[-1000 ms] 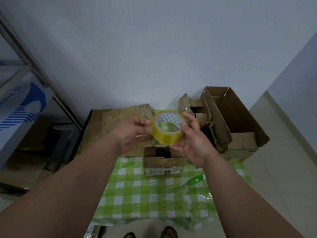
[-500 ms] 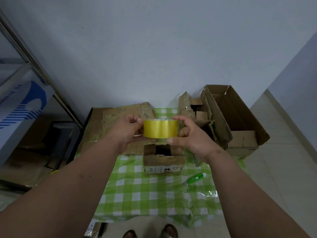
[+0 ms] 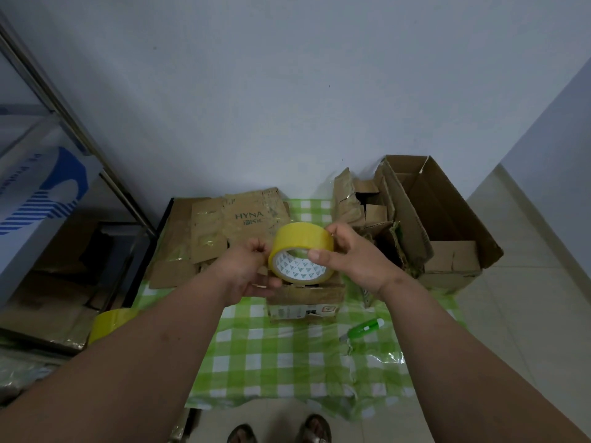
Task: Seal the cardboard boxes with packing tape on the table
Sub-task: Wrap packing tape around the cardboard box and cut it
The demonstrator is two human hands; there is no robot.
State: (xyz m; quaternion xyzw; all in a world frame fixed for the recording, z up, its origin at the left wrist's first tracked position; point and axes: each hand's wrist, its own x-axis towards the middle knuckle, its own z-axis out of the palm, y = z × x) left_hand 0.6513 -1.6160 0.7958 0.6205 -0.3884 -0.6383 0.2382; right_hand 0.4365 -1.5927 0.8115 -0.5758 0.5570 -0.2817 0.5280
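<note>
A yellow roll of packing tape point(image 3: 299, 243) is held up above the table between both hands, its white core tilted toward me. My right hand point(image 3: 351, 257) grips the roll from the right, thumb across the core opening. My left hand point(image 3: 248, 270) holds the roll's left side, fingers curled at its edge. Directly under the roll sits a small cardboard box point(image 3: 305, 298) on the green checked tablecloth point(image 3: 281, 356); its top is mostly hidden by the roll and hands.
Flattened cardboard marked HYNA point(image 3: 230, 225) lies at the table's back left. A large open box point(image 3: 438, 219) with crumpled cardboard stands at the right. A green utility knife point(image 3: 364, 329) lies on the cloth. Another yellow tape roll point(image 3: 107, 322) shows left, below my forearm.
Both hands have turned the tape roll: its core faced away a second ago, then the band was edge-on, and now the core tilts toward me.
</note>
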